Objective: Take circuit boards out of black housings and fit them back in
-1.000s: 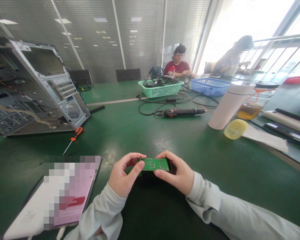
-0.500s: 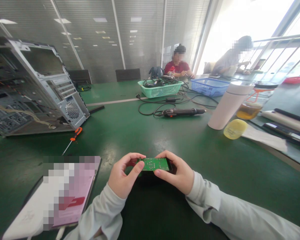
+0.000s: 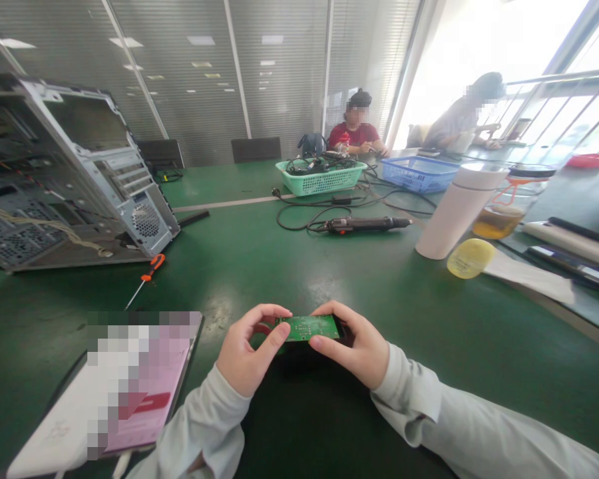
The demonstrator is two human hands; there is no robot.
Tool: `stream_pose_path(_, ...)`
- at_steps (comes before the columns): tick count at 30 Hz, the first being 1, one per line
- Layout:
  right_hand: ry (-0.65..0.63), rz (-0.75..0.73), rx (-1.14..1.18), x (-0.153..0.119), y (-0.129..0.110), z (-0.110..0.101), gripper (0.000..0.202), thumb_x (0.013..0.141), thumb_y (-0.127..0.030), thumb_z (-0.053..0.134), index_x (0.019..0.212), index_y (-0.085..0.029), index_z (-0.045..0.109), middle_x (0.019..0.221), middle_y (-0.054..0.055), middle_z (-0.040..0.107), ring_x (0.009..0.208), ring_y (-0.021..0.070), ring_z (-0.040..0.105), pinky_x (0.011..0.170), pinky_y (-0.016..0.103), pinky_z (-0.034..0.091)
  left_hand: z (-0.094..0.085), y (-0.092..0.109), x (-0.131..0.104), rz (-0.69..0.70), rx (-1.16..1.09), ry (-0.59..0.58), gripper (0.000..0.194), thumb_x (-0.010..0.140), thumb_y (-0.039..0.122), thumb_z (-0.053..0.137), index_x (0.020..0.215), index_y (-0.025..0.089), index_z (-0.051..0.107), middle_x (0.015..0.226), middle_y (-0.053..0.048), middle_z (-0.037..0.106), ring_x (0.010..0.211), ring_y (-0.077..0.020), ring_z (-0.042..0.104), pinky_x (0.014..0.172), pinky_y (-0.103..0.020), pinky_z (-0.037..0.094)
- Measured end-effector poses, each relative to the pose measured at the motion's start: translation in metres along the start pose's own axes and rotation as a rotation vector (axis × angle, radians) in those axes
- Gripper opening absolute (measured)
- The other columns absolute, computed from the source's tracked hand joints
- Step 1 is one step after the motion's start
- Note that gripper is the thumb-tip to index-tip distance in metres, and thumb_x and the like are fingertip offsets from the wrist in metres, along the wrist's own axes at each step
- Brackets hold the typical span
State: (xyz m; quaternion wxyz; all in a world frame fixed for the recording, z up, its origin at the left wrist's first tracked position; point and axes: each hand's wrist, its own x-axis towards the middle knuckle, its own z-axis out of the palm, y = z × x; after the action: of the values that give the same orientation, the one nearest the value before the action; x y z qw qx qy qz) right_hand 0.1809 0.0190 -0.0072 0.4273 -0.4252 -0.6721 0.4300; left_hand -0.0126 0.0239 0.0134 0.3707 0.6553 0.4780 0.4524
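Between my two hands is a green circuit board, held a little above the near part of the green table. My left hand grips its left end, thumb on the near face and fingers at the far edge. At the right end, my right hand closes on the board with its thumb along the near edge. Something dark shows under the board by the right fingers; I cannot make out what it is. A screwdriver with an orange and black handle lies beyond my left hand.
An opened computer case stands at left. Near my left sleeve lie a phone-like pink screen and a white device. Ahead are a corded electric screwdriver, a green basket of cables, a blue basket and a pale bottle. Two people sit behind.
The board has tilted very slightly in my hands, with a different sheen on its face. Both hands keep their hold, and the other things stay where they were.
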Motion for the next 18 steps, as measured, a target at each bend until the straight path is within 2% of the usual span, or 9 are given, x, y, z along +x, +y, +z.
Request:
stream_pose_path(5,0.039,-0.032,-0.013,-0.0005,-0.0001,0.0020,0.033,0.078,-0.047,0.065,0.091,-0.018,0.058,0.076,0.000,0.055,0.068,0.0135,0.049,0.063,0.025,0.040,0.0011,-0.0032,-0.0008,0.050,0.088,-0.093,0.024,0.072,0.035,0.067,0.091,0.020,0.069,0.087,-0.005,0.067,0.080,-0.0221,0.063,0.065,-0.030,0.049)
stream_pose_path(10,0.002,-0.021,-0.003,-0.0010,-0.0015,0.0022,0.031,0.076,-0.046,0.066,0.086,-0.017,0.060,0.071,-0.001,0.055,0.064,0.0124,0.048,0.060,0.024,0.039,0.0005,-0.0048,-0.0031,0.075,0.139,-0.171,0.028,0.071,0.038,0.069,0.092,0.021,0.071,0.076,-0.001,0.056,0.071,-0.0191,0.057,0.062,-0.029,0.044)
stream_pose_path(18,0.002,-0.029,0.008,-0.0009,-0.0009,0.0047,0.033,0.075,-0.047,0.067,0.086,-0.016,0.061,0.071,0.000,0.057,0.064,0.0123,0.050,0.059,0.024,0.040,0.0013,-0.0018,-0.0053,0.088,0.231,-0.175,0.025,0.073,0.039,0.065,0.086,0.018,0.069,0.071,0.001,0.050,0.068,-0.0185,0.053,0.064,-0.030,0.039)
